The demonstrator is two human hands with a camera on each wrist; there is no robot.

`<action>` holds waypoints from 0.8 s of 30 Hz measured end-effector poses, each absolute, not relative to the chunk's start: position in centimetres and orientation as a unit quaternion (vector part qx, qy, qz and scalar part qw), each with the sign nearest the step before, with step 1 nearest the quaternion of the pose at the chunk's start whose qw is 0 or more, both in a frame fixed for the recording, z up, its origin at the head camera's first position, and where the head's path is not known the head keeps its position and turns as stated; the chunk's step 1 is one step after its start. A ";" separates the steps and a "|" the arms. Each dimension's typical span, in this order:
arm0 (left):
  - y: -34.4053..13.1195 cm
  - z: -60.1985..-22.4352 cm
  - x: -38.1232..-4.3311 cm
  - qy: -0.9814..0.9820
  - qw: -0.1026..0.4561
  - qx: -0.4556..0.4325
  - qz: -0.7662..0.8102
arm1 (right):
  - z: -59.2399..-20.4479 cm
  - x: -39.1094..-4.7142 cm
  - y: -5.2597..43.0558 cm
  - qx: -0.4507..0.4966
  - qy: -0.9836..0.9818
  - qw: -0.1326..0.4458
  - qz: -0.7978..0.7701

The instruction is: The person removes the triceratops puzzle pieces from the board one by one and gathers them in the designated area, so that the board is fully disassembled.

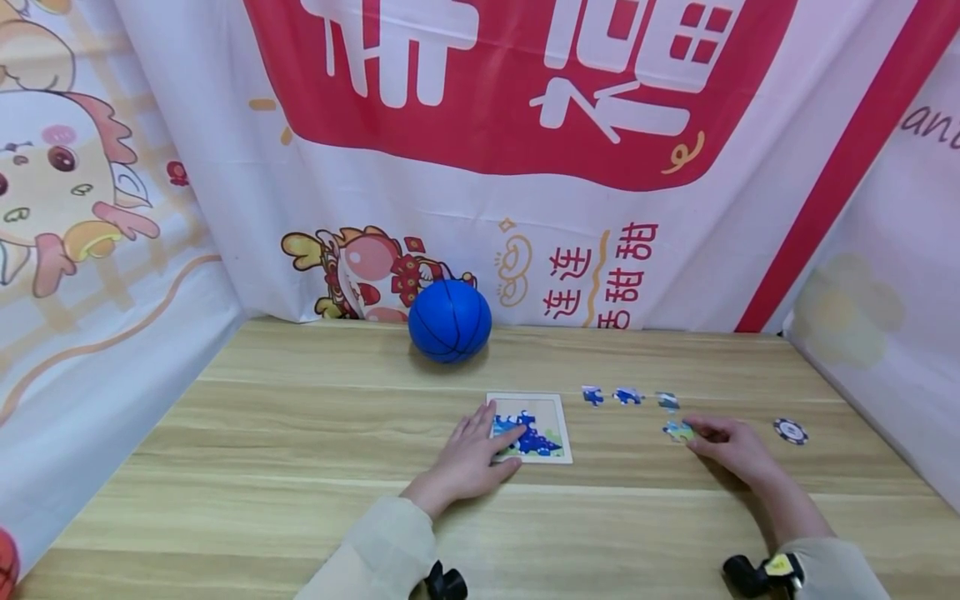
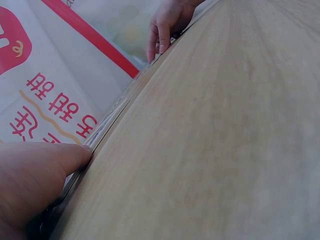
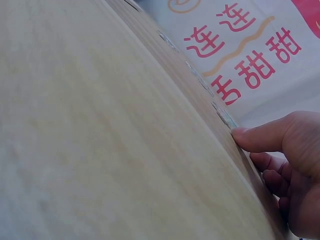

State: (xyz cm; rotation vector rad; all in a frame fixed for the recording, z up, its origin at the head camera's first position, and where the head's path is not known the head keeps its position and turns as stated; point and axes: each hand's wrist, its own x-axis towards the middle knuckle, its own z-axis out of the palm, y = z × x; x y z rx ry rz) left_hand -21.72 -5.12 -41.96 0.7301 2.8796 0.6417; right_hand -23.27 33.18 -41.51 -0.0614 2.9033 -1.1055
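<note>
A square puzzle tray [image 1: 566, 454] with a pale rim lies on the table, partly filled with joined blue and green pieces. My left hand [image 1: 468, 454] rests spread over its left side, fingers straight; the thumb [image 2: 75, 156] lies along the near edge in the left wrist view. Farther right, my right hand [image 1: 727, 448] pinches the right edge of a green and blue puzzle piece [image 1: 677, 431] at the tabletop. Thumb and forefinger meet at that edge, and the right wrist view shows the other fingers [image 3: 275, 182] curled under.
Three loose pieces lie in a row behind: a blue one [image 1: 592, 396], another blue one [image 1: 627, 396] and a pale blue-green one [image 1: 667, 401]. A round blue and white chip [image 1: 791, 431] lies right of my right hand. A blue ball [image 1: 450, 322] stands near the back curtain [image 1: 675, 250].
</note>
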 end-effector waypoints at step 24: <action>-5.2 -41.7 -21.7 0.942 0.039 0.246 0.227 | -38.9 -23.2 30.9 0.002 0.899 0.035 -0.438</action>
